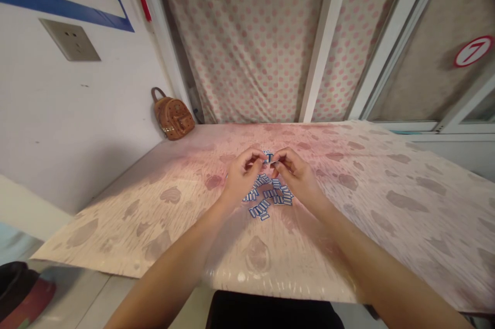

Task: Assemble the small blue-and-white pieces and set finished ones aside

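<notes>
Just above the tabletop, my left hand (244, 170) and my right hand (294, 170) meet with their fingertips pinched. Between them is a small blue-and-white piece (269, 157), gripped from both sides; its exact kind is too small to make out. Below the hands lie several flat white pieces with blue edges (260, 210), spread loosely and partly overlapping. Some of these pieces are hidden behind my left fingers.
A patterned cover drapes the table (162, 226). At its far left corner, a small brown backpack (176, 116) rests against the wall. Dotted curtains (251, 35) hang behind the far edge. On the floor at lower left is a dark red-and-black object (27, 295).
</notes>
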`<state>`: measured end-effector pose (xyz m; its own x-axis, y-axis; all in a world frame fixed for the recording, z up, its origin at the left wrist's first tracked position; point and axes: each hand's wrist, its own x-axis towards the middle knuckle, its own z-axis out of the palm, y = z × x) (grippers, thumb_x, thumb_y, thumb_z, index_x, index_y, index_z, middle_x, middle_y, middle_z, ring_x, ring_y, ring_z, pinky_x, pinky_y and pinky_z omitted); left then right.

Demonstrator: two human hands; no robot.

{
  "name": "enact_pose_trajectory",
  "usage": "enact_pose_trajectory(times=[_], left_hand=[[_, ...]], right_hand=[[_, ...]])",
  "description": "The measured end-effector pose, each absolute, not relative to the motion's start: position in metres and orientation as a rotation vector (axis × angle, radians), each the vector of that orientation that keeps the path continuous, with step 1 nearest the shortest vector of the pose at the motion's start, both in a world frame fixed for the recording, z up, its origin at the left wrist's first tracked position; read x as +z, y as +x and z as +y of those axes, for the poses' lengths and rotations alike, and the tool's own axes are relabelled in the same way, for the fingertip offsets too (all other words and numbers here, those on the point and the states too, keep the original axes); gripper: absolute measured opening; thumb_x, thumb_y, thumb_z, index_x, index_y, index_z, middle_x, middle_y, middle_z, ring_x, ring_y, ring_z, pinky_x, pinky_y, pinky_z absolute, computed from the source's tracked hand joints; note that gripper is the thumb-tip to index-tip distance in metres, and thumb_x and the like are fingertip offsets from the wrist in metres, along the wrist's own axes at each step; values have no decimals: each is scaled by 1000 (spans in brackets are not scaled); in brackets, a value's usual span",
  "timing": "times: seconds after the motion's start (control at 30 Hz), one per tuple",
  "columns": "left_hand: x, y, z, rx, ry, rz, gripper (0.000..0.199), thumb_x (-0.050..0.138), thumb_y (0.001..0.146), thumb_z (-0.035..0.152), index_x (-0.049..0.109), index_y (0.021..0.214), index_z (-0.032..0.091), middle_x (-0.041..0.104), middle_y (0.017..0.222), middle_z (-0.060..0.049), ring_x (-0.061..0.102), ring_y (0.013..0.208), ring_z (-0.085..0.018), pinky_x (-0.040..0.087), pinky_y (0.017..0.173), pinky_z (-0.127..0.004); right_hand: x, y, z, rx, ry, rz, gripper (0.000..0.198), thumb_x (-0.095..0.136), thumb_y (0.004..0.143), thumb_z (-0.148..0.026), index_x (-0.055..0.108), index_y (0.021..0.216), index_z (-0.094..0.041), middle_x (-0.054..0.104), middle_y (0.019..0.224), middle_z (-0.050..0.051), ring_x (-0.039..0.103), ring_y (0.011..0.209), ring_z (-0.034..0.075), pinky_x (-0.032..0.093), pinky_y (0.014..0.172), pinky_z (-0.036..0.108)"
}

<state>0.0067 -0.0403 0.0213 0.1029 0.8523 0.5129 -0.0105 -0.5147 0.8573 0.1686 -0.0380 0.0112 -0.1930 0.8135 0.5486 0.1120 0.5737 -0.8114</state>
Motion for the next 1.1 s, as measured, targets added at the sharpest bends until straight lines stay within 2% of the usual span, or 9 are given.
enact_pose_trajectory(times=[0.17, 0.33, 0.67, 0.83, 0.93, 1.1], left_hand=[[23, 5, -43, 1489, 1851, 858, 18, 61, 85, 30, 71, 97, 19, 70, 97, -7, 66, 86, -16, 53, 75, -25], [18, 6, -37, 1486, 1722, 894, 20, 62, 86, 35, 69, 83, 16, 68, 80, -5, 63, 74, -13, 51, 69, -24], [14, 6, -31, 1493, 1593, 917, 27, 68, 80, 40, 67, 75, 14, 64, 68, -1, 56, 60, -9, 46, 57, -20], [18, 6, -31, 1412, 1454, 876, 32, 72, 76, 45, 73, 86, 15, 72, 80, -5, 65, 70, -14, 53, 62, -24], [17, 6, -30, 1405, 1459, 853, 34, 73, 74, 45, 75, 91, 16, 75, 87, -7, 68, 77, -17, 56, 66, -26], [15, 6, -28, 1425, 1460, 864, 32, 76, 72, 42, 76, 91, 16, 75, 87, -7, 69, 78, -18, 58, 66, -27]], right_hand=[[10, 169, -36, 806, -763, -1633, 4, 52, 90, -25, 51, 93, -22, 56, 76, -3, 59, 63, 11, 48, 63, 29], [14, 167, -39, 818, -822, -1616, 8, 53, 90, -28, 50, 89, -21, 57, 63, -4, 57, 59, 12, 45, 60, 28], [13, 165, -35, 965, -808, -1500, 23, 62, 84, -41, 52, 80, -21, 56, 54, -5, 52, 48, 11, 39, 51, 25], [18, 169, -39, 1134, -785, -1378, 25, 67, 81, -42, 55, 77, -20, 58, 60, -4, 48, 48, 8, 35, 51, 24], [22, 171, -40, 1260, -763, -1261, 31, 72, 77, -42, 53, 68, -19, 55, 61, -4, 41, 46, 5, 27, 46, 23], [24, 172, -41, 1381, -753, -1174, 37, 78, 71, -42, 50, 64, -18, 50, 57, -5, 32, 43, 4, 18, 44, 25]])
